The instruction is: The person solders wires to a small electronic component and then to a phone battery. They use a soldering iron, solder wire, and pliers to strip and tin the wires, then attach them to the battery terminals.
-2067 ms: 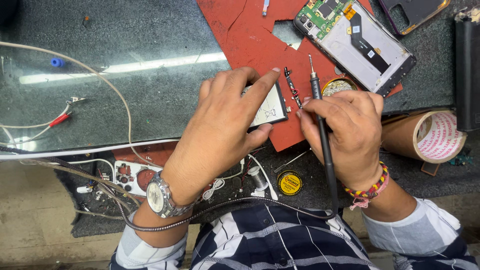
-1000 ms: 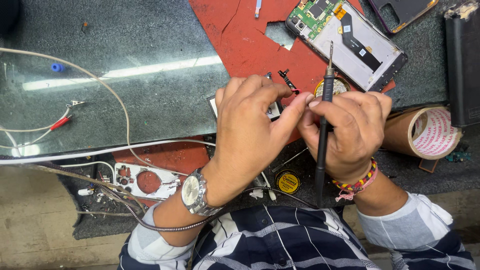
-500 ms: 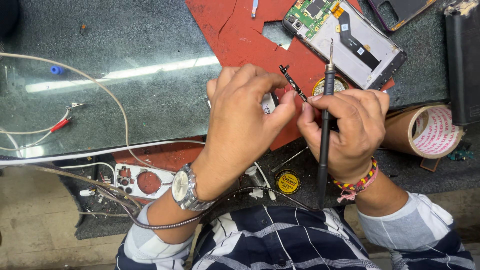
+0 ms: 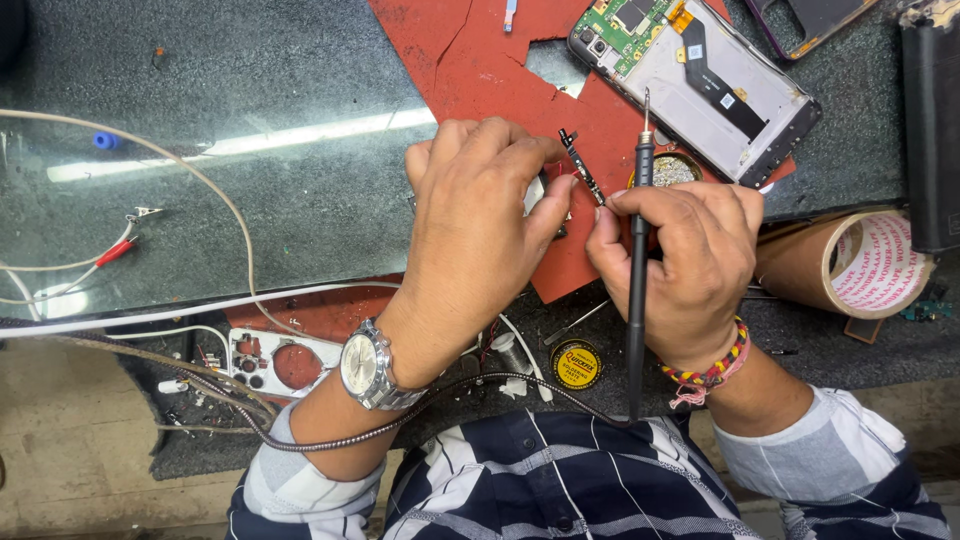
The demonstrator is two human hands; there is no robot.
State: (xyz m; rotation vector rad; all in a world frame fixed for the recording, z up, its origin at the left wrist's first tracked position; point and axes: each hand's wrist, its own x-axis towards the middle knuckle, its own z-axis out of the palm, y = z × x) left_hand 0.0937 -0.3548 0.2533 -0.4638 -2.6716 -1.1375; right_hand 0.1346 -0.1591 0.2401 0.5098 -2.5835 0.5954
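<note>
The left hand (image 4: 480, 220) curls closed over a small pale part (image 4: 536, 195) on the red mat (image 4: 470, 60). Just beside it, the right hand (image 4: 690, 270) grips a black soldering iron (image 4: 638, 300) upright, tip above both hands.

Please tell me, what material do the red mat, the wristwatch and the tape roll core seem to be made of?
Red mat: probably matte rubber or silicone; torn edges, cut hole. Wristwatch: polished metal, apparently steel; its case and band glint. Tape roll core: brown cardboard, dull.
</note>
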